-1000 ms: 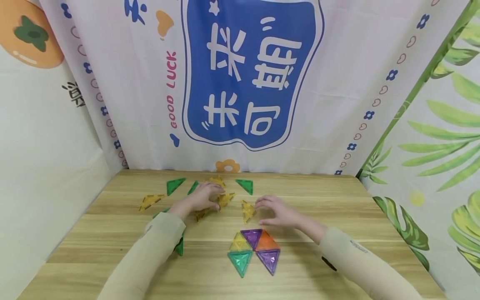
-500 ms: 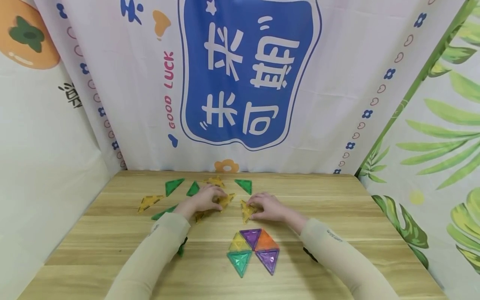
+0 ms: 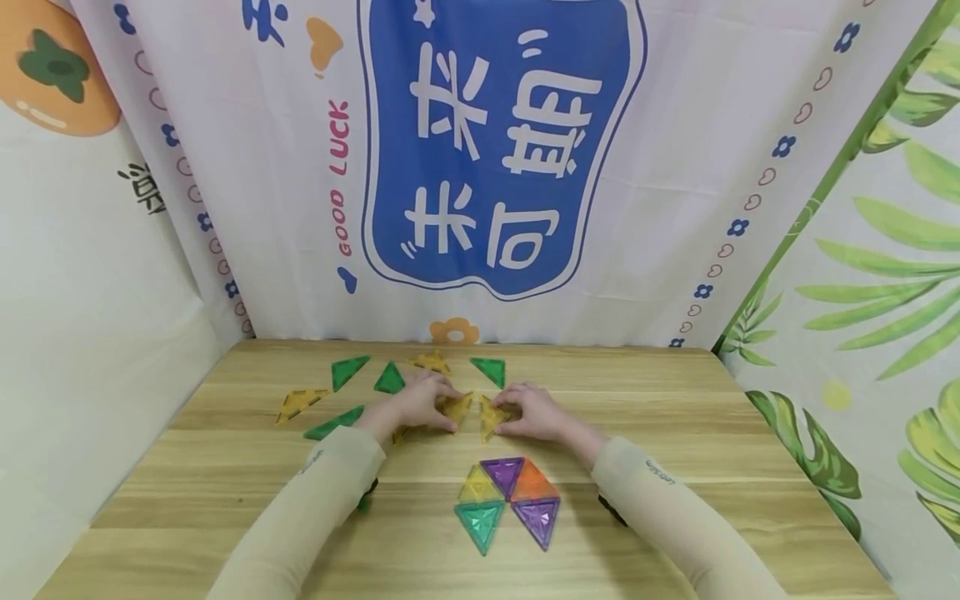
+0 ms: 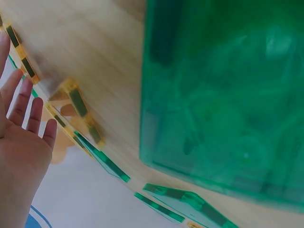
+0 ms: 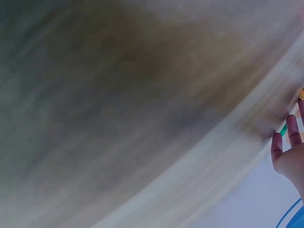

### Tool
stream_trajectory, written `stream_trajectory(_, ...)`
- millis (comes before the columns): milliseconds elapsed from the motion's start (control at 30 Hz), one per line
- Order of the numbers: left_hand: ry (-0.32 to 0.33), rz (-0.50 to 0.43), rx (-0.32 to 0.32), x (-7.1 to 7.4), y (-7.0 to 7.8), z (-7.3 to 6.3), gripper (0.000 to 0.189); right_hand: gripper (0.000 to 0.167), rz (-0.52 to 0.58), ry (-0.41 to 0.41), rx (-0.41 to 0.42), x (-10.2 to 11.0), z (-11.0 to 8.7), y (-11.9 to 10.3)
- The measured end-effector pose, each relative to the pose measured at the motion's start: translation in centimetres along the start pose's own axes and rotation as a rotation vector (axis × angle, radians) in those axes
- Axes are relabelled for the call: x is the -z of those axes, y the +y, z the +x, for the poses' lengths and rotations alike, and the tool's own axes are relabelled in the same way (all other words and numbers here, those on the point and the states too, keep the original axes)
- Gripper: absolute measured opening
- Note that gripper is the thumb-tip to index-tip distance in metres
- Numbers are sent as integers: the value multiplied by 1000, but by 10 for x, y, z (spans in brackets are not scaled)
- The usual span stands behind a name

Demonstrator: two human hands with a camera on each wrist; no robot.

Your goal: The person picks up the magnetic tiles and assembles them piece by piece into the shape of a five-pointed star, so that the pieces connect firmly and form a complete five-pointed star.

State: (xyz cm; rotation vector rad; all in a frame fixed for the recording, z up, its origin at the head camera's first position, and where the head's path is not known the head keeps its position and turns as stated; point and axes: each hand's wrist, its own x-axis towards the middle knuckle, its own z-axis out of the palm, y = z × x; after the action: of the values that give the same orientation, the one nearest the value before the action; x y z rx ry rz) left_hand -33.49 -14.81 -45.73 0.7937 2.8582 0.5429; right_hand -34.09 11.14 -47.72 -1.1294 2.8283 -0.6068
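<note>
In the head view my left hand [image 3: 423,402] pinches a yellow triangular magnetic tile [image 3: 458,408] between thumb and fingers. Facing it across a narrow gap, a second yellow triangular magnetic tile [image 3: 490,417] is pinched by my right hand [image 3: 531,411]. Both tiles lie on the wooden table. Another yellow tile [image 3: 401,435] shows partly under the left hand. The left wrist view has the left hand [image 4: 23,128] at its edge, with a yellow tile [image 4: 80,109] beyond the fingers. Only part of the right hand [image 5: 292,154] enters the right wrist view.
Nearer me lies a partial ring of coloured triangles, including a purple tile [image 3: 537,521] and a teal tile [image 3: 481,523]. Several green tiles [image 3: 334,422] and yellow tiles [image 3: 302,404] are scattered left and behind. A large green tile [image 4: 223,104] fills much of the left wrist view. A printed curtain [image 3: 660,208] hangs behind the table [image 3: 697,417].
My right hand has come left onto its yellow tile and pinches it. My left hand has slid its yellow tile slightly right, narrowing the gap between the two tiles.
</note>
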Motion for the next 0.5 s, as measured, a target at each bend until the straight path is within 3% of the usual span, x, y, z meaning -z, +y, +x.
stream_trajectory(500,56,62,11,-10,20,4,61,41,34,29,10,-3,-1,3)
